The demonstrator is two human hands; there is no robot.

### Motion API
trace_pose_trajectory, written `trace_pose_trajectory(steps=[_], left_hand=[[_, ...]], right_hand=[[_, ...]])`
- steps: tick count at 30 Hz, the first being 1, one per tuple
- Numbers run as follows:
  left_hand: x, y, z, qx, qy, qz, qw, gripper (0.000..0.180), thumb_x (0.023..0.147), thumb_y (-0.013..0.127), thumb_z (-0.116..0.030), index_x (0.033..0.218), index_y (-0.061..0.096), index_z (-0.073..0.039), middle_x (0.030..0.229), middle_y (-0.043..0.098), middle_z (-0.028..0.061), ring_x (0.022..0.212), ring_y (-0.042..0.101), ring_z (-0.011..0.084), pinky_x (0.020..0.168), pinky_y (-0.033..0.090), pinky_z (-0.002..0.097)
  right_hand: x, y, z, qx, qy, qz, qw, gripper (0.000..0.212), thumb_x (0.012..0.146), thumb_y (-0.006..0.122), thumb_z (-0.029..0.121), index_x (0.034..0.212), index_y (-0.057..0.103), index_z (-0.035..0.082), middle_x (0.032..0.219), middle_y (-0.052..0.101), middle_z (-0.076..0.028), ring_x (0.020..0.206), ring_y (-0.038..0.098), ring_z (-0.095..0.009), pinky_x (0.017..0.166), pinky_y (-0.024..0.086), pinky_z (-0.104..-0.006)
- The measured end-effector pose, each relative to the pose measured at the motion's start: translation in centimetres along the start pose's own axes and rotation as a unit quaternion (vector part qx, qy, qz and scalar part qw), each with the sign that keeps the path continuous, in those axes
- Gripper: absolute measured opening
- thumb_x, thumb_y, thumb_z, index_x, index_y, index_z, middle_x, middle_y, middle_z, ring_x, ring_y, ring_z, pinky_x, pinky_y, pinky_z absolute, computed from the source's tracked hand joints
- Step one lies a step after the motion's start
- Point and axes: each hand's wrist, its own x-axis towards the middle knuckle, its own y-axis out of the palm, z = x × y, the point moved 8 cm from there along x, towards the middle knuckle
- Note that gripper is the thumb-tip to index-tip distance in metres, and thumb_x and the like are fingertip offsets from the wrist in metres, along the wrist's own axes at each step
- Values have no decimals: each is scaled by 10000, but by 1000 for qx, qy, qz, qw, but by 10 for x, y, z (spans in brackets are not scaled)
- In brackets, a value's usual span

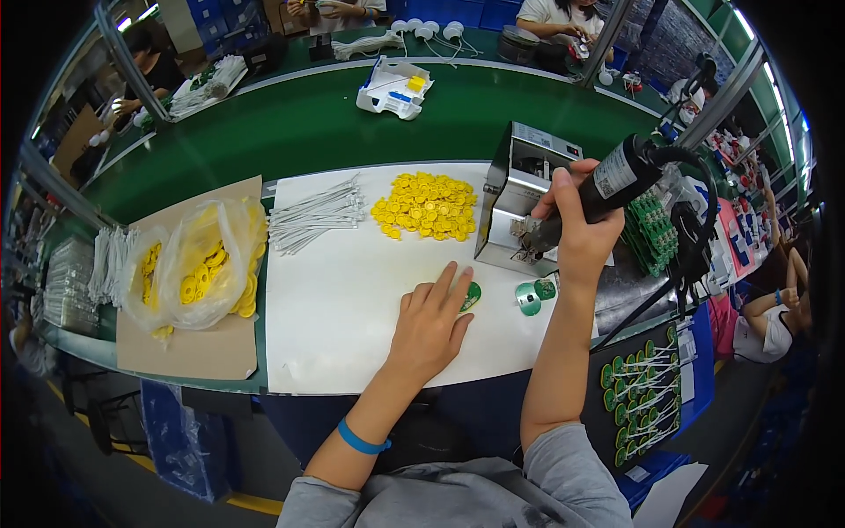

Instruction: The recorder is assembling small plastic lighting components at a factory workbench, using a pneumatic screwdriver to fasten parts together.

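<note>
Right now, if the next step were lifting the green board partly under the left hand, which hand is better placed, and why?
Probably the left hand: its fingers partly cover the green board, and no tool shows in it. The right hand grips a black corded tool by the metal box.

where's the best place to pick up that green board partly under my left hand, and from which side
Probably pinch the green board by its right rim, coming in from the right: it looks thin and flat against the white sheet, and that edge is exposed, while the left hand covers its left part.
</note>
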Motion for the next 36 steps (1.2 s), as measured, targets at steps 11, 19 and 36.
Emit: trace_pose_trajectory(steps=[11,19,36], left_hand=[[-14,-8,38,-95,-57,-25,993,936,856,806,-68,1635,292,13,1242,742,103,1081,630,313,949,469,422],[-21,-9,57,-120,-89,-6,989,984,862,804,-88,1658,234,15,1266,743,55,1128,603,273,965,460,433],[-25,-15,66,-123,-102,-2,987,978,863,803,-115,1654,245,25,1221,727,109,1117,608,309,967,464,451]], right_hand=[[-75,43,-10,65,43,74,994,449,983,650,111,1348,459,-66,753,582,-91,541,605,-196,543,527,-319],[-110,75,-39,83,63,67,992,503,956,658,82,1381,426,-56,755,575,-63,576,636,-186,600,543,-310],[-124,102,-54,116,94,167,974,344,915,683,-38,1176,474,44,812,614,-95,599,640,-192,587,554,-319]])
